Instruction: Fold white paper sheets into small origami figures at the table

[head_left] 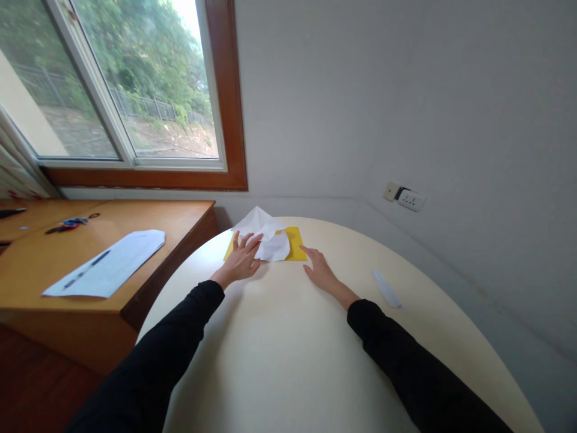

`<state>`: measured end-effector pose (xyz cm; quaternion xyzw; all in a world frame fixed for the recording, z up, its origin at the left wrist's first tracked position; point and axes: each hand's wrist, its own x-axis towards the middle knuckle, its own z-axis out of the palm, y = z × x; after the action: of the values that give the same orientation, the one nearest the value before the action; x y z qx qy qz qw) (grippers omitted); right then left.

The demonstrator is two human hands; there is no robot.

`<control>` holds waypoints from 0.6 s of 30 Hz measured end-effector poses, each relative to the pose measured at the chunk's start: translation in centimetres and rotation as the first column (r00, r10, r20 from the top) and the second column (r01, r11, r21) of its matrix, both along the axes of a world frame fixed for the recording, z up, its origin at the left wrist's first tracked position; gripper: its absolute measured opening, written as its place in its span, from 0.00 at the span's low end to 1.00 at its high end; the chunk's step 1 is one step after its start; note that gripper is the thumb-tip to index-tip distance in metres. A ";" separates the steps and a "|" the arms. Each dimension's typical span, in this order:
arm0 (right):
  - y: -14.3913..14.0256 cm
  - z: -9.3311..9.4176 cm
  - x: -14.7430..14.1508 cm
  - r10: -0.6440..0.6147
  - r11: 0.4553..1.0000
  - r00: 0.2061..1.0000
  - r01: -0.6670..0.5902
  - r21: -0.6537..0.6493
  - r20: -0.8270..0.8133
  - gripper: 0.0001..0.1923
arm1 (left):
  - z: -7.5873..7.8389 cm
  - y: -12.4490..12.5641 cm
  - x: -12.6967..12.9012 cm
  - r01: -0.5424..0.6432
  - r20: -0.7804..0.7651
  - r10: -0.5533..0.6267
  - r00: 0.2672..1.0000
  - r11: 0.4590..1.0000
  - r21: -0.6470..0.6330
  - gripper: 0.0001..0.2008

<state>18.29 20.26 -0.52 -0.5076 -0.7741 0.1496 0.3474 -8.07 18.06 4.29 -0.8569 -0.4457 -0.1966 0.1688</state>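
While both arms stretch forward in black sleeves, left hand (pixel 242 260) flat on the round cream table (pixel 288 361), fingers spread apart and laid across the near left part of the white paper (pixel 270 239), clamped on nothing. Right hand (pixel 319 272) also flat on the tabletop, fingers straight and close together, forefinger tip touching the near right corner of the yellow sheet (pixel 295 245); not gripping anything.

No bowl, box or tray anywhere in view; nothing held inside anything.

White paper crumpled and partly folded, lying on top of the yellow sheet at the far side of the table, close to the wall; one pointed flap raised toward the wall, a rounded lobe lying just beyond the left fingertips. Between the two hands, more under the left than the right. Yellow sheet flat beneath it, showing at the left edge and along the right side.

Off to the right, well apart from the right hand, a small white paper scrap (pixel 386 289) on the table. To the left, a wooden desk (pixel 54 270) bearing a white envelope (pixel 108 264) with a pen (pixel 86 269) on it, and scissors (pixel 71 224) farther back, under the window (pixel 112 84). A wall socket (pixel 406 197) on the right wall.
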 end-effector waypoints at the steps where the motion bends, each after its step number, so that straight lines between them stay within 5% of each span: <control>1: 0.0 0.2 -0.1 -0.056 0.993 0.987 0.040 -0.108 -0.153 0.31 | 0.0 -0.4 0.1 0.028 -0.018 -0.028 0.999 1.000 0.004 0.23; 3: -0.1 0.7 -0.3 -0.202 0.935 0.872 0.037 -0.352 -0.446 0.31 | -0.1 -1.2 0.4 0.076 -0.052 -0.076 0.996 0.997 0.008 0.23; 6: -0.9 1.8 -0.2 -0.271 0.850 0.657 -0.179 -0.496 -0.703 0.28 | -0.3 -2.3 0.9 0.138 -0.098 -0.137 0.986 0.990 -0.001 0.23; 11: -2.8 3.2 0.3 -0.278 0.778 0.483 -0.394 -0.490 -0.830 0.23 | -0.5 -4.0 1.8 0.232 -0.181 -0.235 0.955 0.972 -0.037 0.23; 18: -4.5 1.9 0.7 -0.258 0.822 0.353 -0.408 -0.396 -0.899 0.11 | -0.3 -7.3 3.0 0.393 -0.272 -0.403 0.874 0.915 -0.095 0.23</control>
<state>18.99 15.77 1.38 -0.3693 -0.3785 0.6473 0.5490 -5.03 10.75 4.04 -0.9524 -0.2343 -0.0933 0.1715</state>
